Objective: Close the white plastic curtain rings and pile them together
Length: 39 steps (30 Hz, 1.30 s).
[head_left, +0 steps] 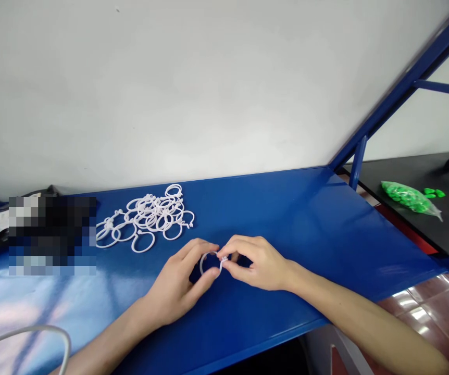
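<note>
A white plastic ring point(210, 256) is held between both my hands just above the blue table point(306, 224). My left hand point(177, 286) curls around the ring's left side, thumb and fingers pinched on it. My right hand point(258, 263) pinches the ring's right end, where a small clasp shows. A pile of several similar white rings point(150, 216) lies on the table behind my left hand, a short way from it.
A blurred-out patch point(52, 234) covers something at the table's left end. A white cable point(45, 333) curves at the lower left. To the right, a black table point(423, 177) bears a bag of green pieces point(408, 197). A blue frame post point(400, 88) rises diagonally.
</note>
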### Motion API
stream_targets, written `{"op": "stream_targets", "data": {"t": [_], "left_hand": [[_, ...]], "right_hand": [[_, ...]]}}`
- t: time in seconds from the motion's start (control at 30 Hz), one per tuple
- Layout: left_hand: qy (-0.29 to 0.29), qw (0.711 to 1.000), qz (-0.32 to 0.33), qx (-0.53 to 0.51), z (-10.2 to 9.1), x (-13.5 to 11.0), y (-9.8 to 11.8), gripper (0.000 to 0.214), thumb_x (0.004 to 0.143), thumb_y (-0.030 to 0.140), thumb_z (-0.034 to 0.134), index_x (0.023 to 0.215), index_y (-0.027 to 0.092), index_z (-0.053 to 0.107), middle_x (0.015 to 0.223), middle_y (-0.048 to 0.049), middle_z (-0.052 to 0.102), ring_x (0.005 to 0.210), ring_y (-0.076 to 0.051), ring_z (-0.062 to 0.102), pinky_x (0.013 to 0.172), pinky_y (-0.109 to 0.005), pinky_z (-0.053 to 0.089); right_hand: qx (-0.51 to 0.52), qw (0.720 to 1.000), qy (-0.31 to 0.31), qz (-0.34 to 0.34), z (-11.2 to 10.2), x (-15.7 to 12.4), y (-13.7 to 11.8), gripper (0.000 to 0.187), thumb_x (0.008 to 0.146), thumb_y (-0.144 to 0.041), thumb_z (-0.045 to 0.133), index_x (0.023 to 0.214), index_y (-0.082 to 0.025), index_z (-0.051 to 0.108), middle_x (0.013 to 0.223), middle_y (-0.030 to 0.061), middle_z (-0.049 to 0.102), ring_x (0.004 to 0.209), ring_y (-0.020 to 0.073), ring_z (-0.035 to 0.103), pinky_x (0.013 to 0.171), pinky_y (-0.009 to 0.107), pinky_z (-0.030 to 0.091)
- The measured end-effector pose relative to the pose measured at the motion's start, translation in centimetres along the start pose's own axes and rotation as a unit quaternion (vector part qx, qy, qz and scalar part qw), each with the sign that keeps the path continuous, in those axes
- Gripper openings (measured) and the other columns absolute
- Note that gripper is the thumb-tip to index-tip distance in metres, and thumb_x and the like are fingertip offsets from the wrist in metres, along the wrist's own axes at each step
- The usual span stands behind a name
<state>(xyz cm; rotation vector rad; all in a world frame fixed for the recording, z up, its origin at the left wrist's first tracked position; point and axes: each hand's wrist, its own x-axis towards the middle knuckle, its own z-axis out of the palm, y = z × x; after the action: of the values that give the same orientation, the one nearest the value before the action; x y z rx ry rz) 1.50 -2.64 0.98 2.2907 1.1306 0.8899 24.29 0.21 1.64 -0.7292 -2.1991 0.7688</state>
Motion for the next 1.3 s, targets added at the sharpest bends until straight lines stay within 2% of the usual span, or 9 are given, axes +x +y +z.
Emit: {"op": "stream_targets", "data": {"t": [0.1, 0.23, 0.4, 0.47, 0.63, 0.73, 0.83, 1.1, 1.3], "left_hand": [[0.022, 0.997, 0.045, 0.055, 0.1, -0.1, -0.3, 0.036, 0.093, 0.034, 0.068, 0.126, 0.022, 0.059, 0.119, -0.0100, 0.069, 0.106, -0.024, 0.070, 0.088, -0.034, 0.060], [0.023, 0.996, 0.049, 0.067, 0.2, 0.1, -0.2, 0.031, 0.095, 0.026, 0.064, 0.125, 0.022, 0.061, 0.118, -0.0098, 0.069, 0.107, -0.023, 0.070, 0.092, -0.035, 0.060], [-0.049, 0.996, -0.024, -0.076, 0.1, 0.3, 0.2, 0.029, 0.100, 0.022, 0.054, 0.128, 0.024, 0.058, 0.124, -0.0083, 0.071, 0.107, -0.019, 0.071, 0.093, -0.032, 0.059], [-0.054, 0.987, -0.063, -0.137, 0.1, 0.3, 0.3, 0.025, 0.102, 0.023, 0.052, 0.126, 0.025, 0.058, 0.121, -0.0065, 0.073, 0.103, -0.017, 0.073, 0.090, -0.030, 0.060], [0.003, 0.976, -0.119, -0.181, 0.4, 0.1, 0.3, 0.012, 0.101, 0.029, 0.054, 0.108, 0.024, 0.063, 0.101, -0.0029, 0.077, 0.085, -0.015, 0.076, 0.077, -0.025, 0.061], [0.037, 0.974, -0.142, -0.171, 0.7, 0.0, 0.3, 0.014, 0.100, 0.034, 0.057, 0.102, 0.022, 0.065, 0.092, -0.0025, 0.077, 0.077, -0.015, 0.075, 0.070, -0.024, 0.060], [0.047, 0.969, -0.161, -0.181, 0.9, 0.0, 0.5, 0.018, 0.100, 0.037, 0.058, 0.102, 0.021, 0.066, 0.092, -0.0035, 0.077, 0.079, -0.016, 0.075, 0.071, -0.025, 0.061], [0.069, 0.960, -0.170, -0.211, 0.7, 0.4, 0.6, 0.017, 0.096, 0.035, 0.063, 0.095, 0.021, 0.072, 0.092, -0.0039, 0.076, 0.081, -0.017, 0.076, 0.072, -0.028, 0.064], [0.102, 0.968, -0.149, -0.172, 0.6, 0.2, 0.7, 0.009, 0.092, 0.028, 0.068, 0.091, 0.022, 0.075, 0.082, -0.0011, 0.078, 0.071, -0.015, 0.074, 0.066, -0.023, 0.061]], "right_hand": [[-0.012, 1.000, 0.005, 0.004, -0.1, 0.0, 0.1, 0.012, 0.097, -0.022, 0.063, 0.105, -0.019, 0.071, 0.096, 0.0038, 0.076, 0.067, 0.0109, 0.070, 0.064, 0.022, 0.055], [-0.019, 1.000, 0.003, 0.001, -0.1, 0.0, 0.2, 0.012, 0.097, -0.023, 0.064, 0.105, -0.018, 0.072, 0.093, 0.0038, 0.075, 0.067, 0.0114, 0.068, 0.065, 0.023, 0.055], [0.015, 1.000, -0.019, 0.006, -0.2, 0.0, 0.0, 0.016, 0.097, -0.022, 0.065, 0.111, -0.020, 0.074, 0.090, 0.0027, 0.073, 0.068, 0.0112, 0.066, 0.068, 0.024, 0.055], [0.019, 1.000, -0.017, 0.004, -0.2, 0.0, -0.1, 0.019, 0.098, -0.021, 0.063, 0.114, -0.020, 0.074, 0.088, 0.0026, 0.070, 0.068, 0.0116, 0.064, 0.066, 0.024, 0.054], [0.048, 0.997, 0.045, 0.031, 0.2, 0.1, 0.0, 0.015, 0.098, -0.025, 0.066, 0.110, -0.022, 0.075, 0.102, 0.0056, 0.067, 0.068, 0.0095, 0.061, 0.061, 0.023, 0.052], [0.081, 0.992, 0.075, 0.059, 0.6, 0.3, 0.0, 0.011, 0.097, -0.024, 0.068, 0.105, -0.021, 0.074, 0.095, 0.0029, 0.070, 0.069, 0.0102, 0.064, 0.064, 0.023, 0.053], [0.092, 0.988, 0.095, 0.076, 0.8, 0.3, -0.2, 0.007, 0.094, -0.022, 0.070, 0.101, -0.021, 0.072, 0.086, 0.0000, 0.070, 0.067, 0.0102, 0.064, 0.065, 0.023, 0.053], [0.071, 0.992, 0.079, 0.075, 0.9, 0.4, -0.3, 0.005, 0.097, -0.025, 0.068, 0.096, -0.021, 0.071, 0.089, 0.0017, 0.070, 0.067, 0.0113, 0.063, 0.064, 0.024, 0.052], [0.067, 0.994, 0.084, 0.028, 1.1, 0.1, -0.2, 0.007, 0.097, -0.023, 0.067, 0.102, -0.020, 0.072, 0.099, 0.0055, 0.072, 0.068, 0.0110, 0.065, 0.065, 0.025, 0.055]]}}
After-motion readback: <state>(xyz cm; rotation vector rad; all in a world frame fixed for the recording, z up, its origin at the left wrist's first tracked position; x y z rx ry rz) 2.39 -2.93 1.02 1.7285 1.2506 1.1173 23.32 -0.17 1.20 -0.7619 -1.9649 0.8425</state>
